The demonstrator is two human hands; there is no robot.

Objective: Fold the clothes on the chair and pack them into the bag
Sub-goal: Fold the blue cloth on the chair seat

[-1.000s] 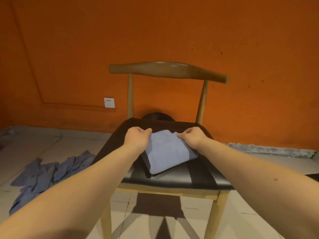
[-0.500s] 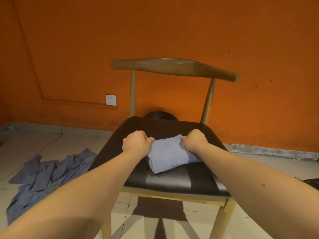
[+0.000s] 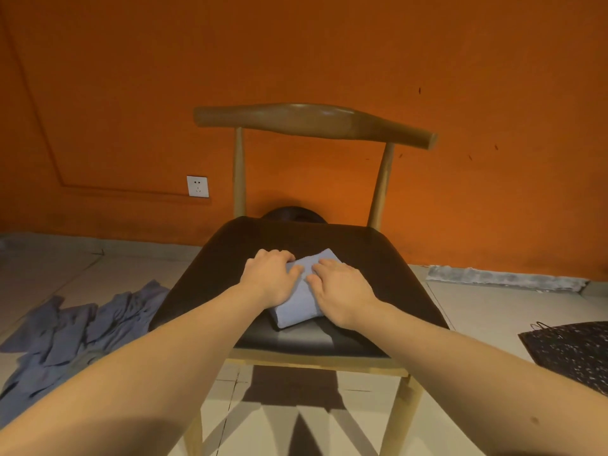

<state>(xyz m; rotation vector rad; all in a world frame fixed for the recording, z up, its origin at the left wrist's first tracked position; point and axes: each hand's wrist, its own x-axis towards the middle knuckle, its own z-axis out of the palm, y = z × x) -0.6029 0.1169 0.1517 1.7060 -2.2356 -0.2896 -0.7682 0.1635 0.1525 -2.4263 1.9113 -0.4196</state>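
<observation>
On the far left, a loose heap of blue clothes (image 3: 77, 327) lies crumpled on the tiled floor (image 3: 477, 311), just beside the near left corner of the chair. Behind it, a white wall socket (image 3: 197, 186) sits low on the orange wall (image 3: 329, 44).

The wooden chair (image 3: 309, 123) stands in the middle, its curved backrest toward the wall and its black padded seat (image 3: 378, 258) facing the viewer. A dark rounded shape (image 3: 294, 212) shows behind the far edge of the seat; what it is cannot be told.

The left hand (image 3: 271, 279) rests on the left part of the folded blue cloth (image 3: 296, 312). Its fingers are bent over the cloth's far left edge and its thumb lies on top, so its grip is closed on the fabric. The cloth is a small thick bundle lying on the seat, a little nearer the front edge than the back, with one corner pointing toward the backrest.

The right hand (image 3: 340, 291) lies on the right part of the same bundle, palm down, fingers nearly straight and spread, pointing toward the left hand. Its grip is apart, pressing on the cloth rather than clasping it. The two hands almost meet over the top of the cloth.

Further right, a grey ragged strip (image 3: 503, 278) runs along the foot of the wall. At the right edge, a black speckled bag (image 3: 572, 353) lies flat on the floor, well apart from the cloth, its thin handle loops toward the chair.
</observation>
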